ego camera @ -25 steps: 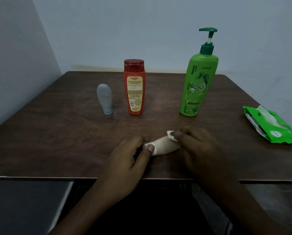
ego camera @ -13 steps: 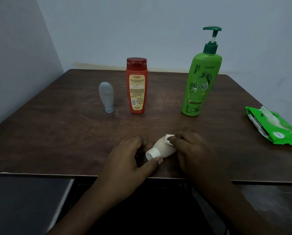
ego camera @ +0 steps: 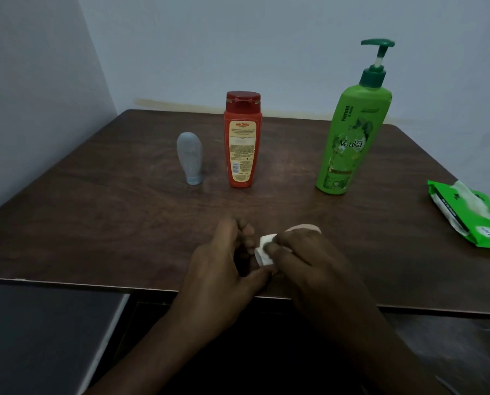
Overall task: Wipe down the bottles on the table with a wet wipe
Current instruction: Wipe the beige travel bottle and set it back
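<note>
Near the table's front edge my two hands hold a small cream bottle (ego camera: 304, 227) lying on its side, white cap (ego camera: 263, 257) pointing left. My left hand (ego camera: 223, 263) grips the cap end with thumb and fingers. Over the bottle's body lies my right hand (ego camera: 312, 260), pinching a folded white wet wipe (ego camera: 267, 239) against it; most of the bottle is hidden under it. Farther back stand a grey tube (ego camera: 190, 156) on its cap, a red bottle (ego camera: 242, 143) and a tall green pump bottle (ego camera: 349, 138).
A green pack of wet wipes (ego camera: 471, 215) lies open at the right edge of the dark wooden table (ego camera: 95, 223). Walls close off the table at the back and the left. Below the front edge the floor is dark.
The small bottle has turned, its cap end swinging toward me. My right hand has slid the wipe along the bottle toward the cap and now covers more of it.
</note>
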The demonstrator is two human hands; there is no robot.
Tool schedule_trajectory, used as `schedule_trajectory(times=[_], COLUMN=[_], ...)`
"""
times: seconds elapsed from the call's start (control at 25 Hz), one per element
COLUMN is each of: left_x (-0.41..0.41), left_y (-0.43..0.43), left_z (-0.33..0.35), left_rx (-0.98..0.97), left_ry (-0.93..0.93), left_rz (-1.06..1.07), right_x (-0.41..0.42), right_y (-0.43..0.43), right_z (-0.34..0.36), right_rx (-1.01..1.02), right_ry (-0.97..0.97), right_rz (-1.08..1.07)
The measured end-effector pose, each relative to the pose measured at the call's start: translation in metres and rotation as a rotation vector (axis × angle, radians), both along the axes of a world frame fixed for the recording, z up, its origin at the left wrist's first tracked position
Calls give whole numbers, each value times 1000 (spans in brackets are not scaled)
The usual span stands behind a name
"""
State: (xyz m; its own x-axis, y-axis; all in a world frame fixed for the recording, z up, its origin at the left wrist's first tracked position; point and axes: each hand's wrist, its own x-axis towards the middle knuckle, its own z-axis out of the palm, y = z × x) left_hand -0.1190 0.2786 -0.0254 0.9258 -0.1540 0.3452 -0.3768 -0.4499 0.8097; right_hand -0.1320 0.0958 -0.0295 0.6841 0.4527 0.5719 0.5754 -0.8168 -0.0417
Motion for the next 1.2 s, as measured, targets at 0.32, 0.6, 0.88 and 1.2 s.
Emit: schedule_trajectory(times=[0.32,0.6,0.88,1.2], left_x=[2,5,8,7], left_y=[-1,1,3,3], left_z=[-2,-4,-11,-8], left_rx=[5,-29,18,12], left_ry=[-36,-16,-96,-79], left_rz=[20,-1,22,24], right_x=[19,20,1,18], right_y=[-20,-32,-17,-35], right_z=[-9,-9,-7,-10], right_rx=[100,39,-1,85], right_ry=[-8,2,-14,-1], right_rz=[-208,-140,-41,-188])
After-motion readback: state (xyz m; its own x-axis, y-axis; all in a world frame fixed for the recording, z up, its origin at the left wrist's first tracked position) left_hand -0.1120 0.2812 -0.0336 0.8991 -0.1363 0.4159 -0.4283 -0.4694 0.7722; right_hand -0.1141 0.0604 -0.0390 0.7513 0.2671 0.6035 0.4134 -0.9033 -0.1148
